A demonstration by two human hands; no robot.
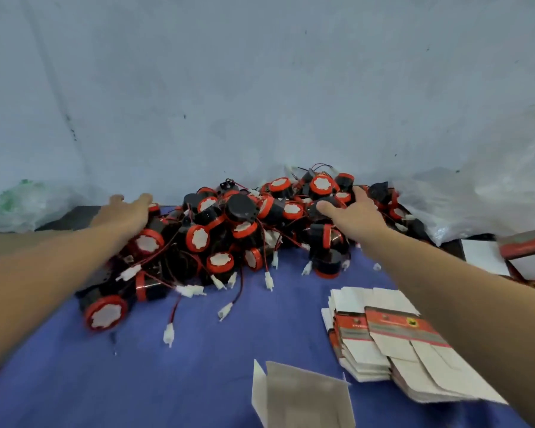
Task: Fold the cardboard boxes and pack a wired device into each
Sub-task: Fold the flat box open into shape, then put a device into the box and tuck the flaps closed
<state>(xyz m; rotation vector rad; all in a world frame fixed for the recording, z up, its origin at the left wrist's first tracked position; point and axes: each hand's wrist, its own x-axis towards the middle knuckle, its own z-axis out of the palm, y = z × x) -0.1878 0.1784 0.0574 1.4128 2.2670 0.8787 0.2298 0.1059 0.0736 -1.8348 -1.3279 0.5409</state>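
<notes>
Heaped at 12 o'clock on the blue cloth-covered surface point(198, 366): a pile of round black wired devices with red rims and white faces point(238, 223), red leads and white plug connectors trailing toward 6. Left hand point(127, 211) laid against the pile's 9 o'clock flank, fingers point(144, 199) straight and spread, gripping nothing. Right hand point(349, 211) draped over the crest near 1 o'clock, tips lost among the devices; cannot tell whether closed on 1 or merely resting. Stack of flat red-and-white printed cardboard box blanks point(383, 344) at 4 o'clock beneath the right forearm, 1 loose pale blank point(300, 393) at 5.

Likely step: drawing devices nearer. Best done by raking low with both palms, pulling slowly to avoid dragging neighbours along by tangled leads. Landing room: bare cloth at 6 and 7 o'clock. Worth steering clear of the blanks at 4, the crinkled clear plastic bag point(476, 196) at 2, and the green-tinted plastic bag point(22, 208) at 10.
</notes>
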